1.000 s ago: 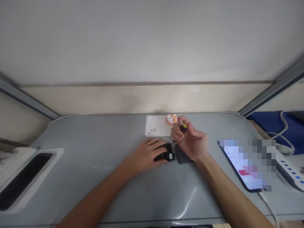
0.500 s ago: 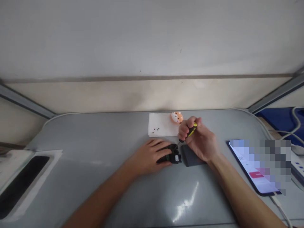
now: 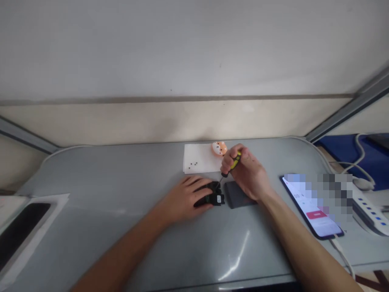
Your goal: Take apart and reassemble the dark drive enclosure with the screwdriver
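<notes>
My left hand point(image 3: 186, 199) lies over a small black device point(image 3: 217, 199) and grips it against the table, fingers covering much of it. A white label shows at its right end, and a hint of green between my fingers. My right hand point(image 3: 247, 172) is closed around a black and yellow screwdriver point(image 3: 236, 160). The tilted shaft runs down to the device; I cannot make out what the tip touches. Under my right wrist sits a flat dark grey piece point(image 3: 240, 196), partly hidden. Several tiny dark screws point(image 3: 192, 165) lie on white paper point(image 3: 200, 152) behind my hands.
An orange and white animal-faced case point(image 3: 219, 149) rests on the paper. A lit phone point(image 3: 313, 211) with a cable lies at right, beside a white power strip point(image 3: 369, 209). A black phone-like slab point(image 3: 26, 231) is at far left. The wall point(image 3: 170, 121) rises behind the grey table point(image 3: 121, 174).
My view has turned slightly to the right, so everything appears farther left. Both hands keep their grips, and the screwdriver's shaft still points into the black device.
</notes>
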The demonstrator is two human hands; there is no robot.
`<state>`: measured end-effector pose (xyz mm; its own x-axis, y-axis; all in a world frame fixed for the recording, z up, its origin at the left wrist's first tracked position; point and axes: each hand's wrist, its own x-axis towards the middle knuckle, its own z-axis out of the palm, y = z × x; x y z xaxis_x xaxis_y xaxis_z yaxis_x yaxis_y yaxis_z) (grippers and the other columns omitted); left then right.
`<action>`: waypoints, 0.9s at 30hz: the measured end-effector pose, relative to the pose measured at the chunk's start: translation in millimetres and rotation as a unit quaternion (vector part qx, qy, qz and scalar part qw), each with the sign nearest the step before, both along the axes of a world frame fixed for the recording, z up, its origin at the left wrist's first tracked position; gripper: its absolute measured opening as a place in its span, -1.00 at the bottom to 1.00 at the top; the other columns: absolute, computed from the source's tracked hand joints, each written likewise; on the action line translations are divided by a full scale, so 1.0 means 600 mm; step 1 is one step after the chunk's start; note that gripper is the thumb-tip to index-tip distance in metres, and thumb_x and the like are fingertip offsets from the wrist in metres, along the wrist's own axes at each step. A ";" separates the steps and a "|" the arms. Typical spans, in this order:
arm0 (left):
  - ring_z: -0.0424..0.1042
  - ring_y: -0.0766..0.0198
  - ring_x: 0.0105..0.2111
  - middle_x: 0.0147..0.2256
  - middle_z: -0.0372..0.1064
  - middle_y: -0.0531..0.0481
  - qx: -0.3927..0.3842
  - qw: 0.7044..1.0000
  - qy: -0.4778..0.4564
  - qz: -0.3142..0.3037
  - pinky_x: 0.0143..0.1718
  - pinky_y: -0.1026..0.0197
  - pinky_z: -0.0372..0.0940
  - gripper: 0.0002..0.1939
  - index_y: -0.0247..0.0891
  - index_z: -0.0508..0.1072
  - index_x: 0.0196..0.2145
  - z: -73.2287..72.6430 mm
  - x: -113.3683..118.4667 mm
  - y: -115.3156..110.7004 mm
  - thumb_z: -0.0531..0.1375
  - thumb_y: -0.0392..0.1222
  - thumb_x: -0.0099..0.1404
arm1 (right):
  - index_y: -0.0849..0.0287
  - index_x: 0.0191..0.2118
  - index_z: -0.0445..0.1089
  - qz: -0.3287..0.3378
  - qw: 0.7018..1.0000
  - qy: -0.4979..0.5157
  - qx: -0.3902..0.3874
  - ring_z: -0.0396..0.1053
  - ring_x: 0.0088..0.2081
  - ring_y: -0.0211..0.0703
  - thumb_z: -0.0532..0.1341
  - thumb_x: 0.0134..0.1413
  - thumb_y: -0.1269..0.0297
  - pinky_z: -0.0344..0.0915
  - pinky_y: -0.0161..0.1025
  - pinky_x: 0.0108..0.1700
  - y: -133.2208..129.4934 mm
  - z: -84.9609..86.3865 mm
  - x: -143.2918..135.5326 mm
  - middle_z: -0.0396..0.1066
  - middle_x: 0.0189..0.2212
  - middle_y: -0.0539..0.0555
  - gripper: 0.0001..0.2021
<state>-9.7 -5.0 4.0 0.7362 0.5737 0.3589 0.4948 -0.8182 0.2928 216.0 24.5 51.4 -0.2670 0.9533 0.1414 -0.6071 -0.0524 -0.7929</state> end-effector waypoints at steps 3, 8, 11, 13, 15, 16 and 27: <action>0.43 0.07 0.12 0.13 0.49 -0.06 -0.010 1.000 -0.004 0.015 0.16 -0.02 0.33 -0.78 -0.16 0.54 -0.05 0.002 0.003 -0.003 0.26 -0.03 0.45 | 0.09 -0.36 0.29 -0.003 1.000 0.022 0.000 0.11 -0.44 -0.20 0.16 0.37 -0.02 0.15 -0.21 -0.34 -0.002 -0.001 -0.007 0.10 -0.46 -0.02 -0.67; 0.45 0.08 0.12 0.13 0.50 -0.04 -0.047 0.998 -0.021 0.032 0.19 -0.03 0.31 -0.80 -0.14 0.56 -0.09 -0.002 0.004 -0.002 0.32 -0.04 0.40 | 0.02 -0.21 0.25 -0.073 0.997 0.019 0.029 0.00 -0.53 -0.24 0.17 0.36 -0.05 0.03 -0.27 -0.44 -0.015 -0.001 -0.026 0.04 -0.54 -0.10 -0.74; 0.46 0.08 0.12 0.12 0.51 -0.03 -0.052 0.998 -0.031 0.035 0.19 -0.03 0.31 -0.78 -0.12 0.56 -0.08 -0.007 0.005 0.001 0.34 -0.03 0.38 | 0.02 -0.24 0.21 -0.102 0.993 -0.018 0.058 0.13 -0.51 -0.25 0.21 0.36 0.04 0.10 -0.27 -0.41 -0.019 -0.004 -0.024 0.18 -0.51 -0.10 -0.77; 0.47 0.06 0.11 0.10 0.52 -0.04 -0.051 0.997 -0.034 0.040 0.19 -0.04 0.31 -0.74 -0.12 0.54 -0.04 -0.009 0.006 0.001 0.35 -0.03 0.36 | 0.04 -0.25 0.25 -0.106 0.990 -0.043 0.077 0.25 -0.46 -0.22 0.22 0.35 0.04 0.19 -0.23 -0.36 -0.017 -0.006 -0.016 0.31 -0.42 -0.04 -0.77; 0.48 0.05 0.10 0.09 0.53 -0.06 -0.049 0.997 -0.037 0.047 0.19 -0.05 0.32 -0.69 -0.13 0.52 0.00 -0.010 0.008 0.001 0.36 -0.03 0.35 | 0.08 -0.25 0.33 -0.087 0.991 -0.059 0.088 0.33 -0.39 -0.18 0.23 0.33 0.03 0.26 -0.19 -0.31 -0.011 -0.007 -0.007 0.35 -0.37 0.01 -0.76; 0.48 0.05 0.10 0.09 0.53 -0.07 -0.049 0.997 -0.038 0.050 0.19 -0.05 0.32 -0.68 -0.14 0.51 0.01 -0.009 0.008 0.001 0.37 -0.04 0.34 | 0.10 -0.25 0.36 -0.067 0.992 -0.064 0.090 0.35 -0.37 -0.16 0.23 0.32 0.02 0.29 -0.17 -0.29 -0.006 -0.007 -0.005 0.37 -0.36 0.03 -0.75; 0.46 0.06 0.08 0.07 0.52 -0.10 -0.046 0.997 -0.037 0.059 0.17 -0.06 0.33 -0.71 -0.18 0.51 -0.01 -0.004 0.004 -0.001 0.32 -0.03 0.38 | 0.04 -0.28 0.26 0.021 1.000 0.015 0.013 0.00 -0.55 -0.26 0.26 0.27 -0.04 0.14 -0.28 -0.47 0.015 0.012 -0.018 0.06 -0.57 -0.10 -0.71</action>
